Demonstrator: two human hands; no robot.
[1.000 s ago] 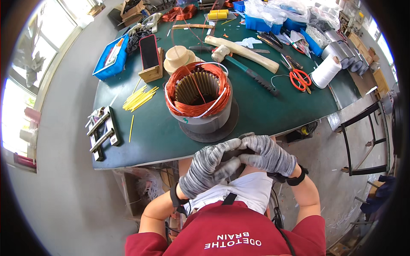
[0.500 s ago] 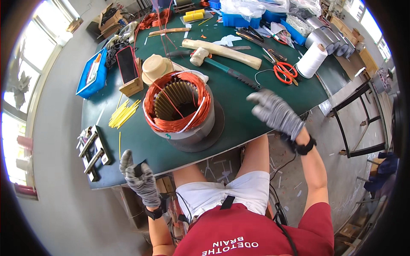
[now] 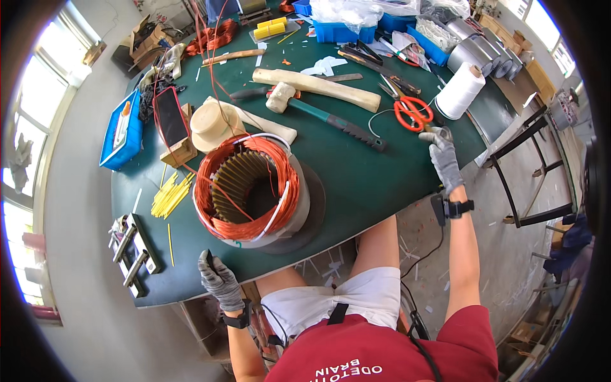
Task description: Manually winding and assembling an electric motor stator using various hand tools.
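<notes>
A motor stator [image 3: 251, 191] wound with copper wire stands on the green table [image 3: 369, 178] in front of me. My left hand [image 3: 217, 280], in a grey glove, grips the table's near edge below the stator. My gloved right hand [image 3: 442, 156] reaches out to the right, its fingertips at the handles of the red scissors [image 3: 412, 113]; I cannot tell whether it grips them. A white spool of cord [image 3: 459, 92] stands just beyond the scissors.
A mallet [image 3: 321, 114] and a wooden handle [image 3: 315, 86] lie behind the stator. A wooden mallet head [image 3: 213, 124], a phone on a block [image 3: 172, 121], yellow strips [image 3: 168, 194], blue trays [image 3: 121, 130] and metal cylinders [image 3: 477, 48] crowd the table. A metal clamp [image 3: 133, 254] sits at the left corner.
My clasped hands parted. The right hand went out to the scissors at the right; the left hand dropped and then took hold of the table's near edge. The view has moved closer.
</notes>
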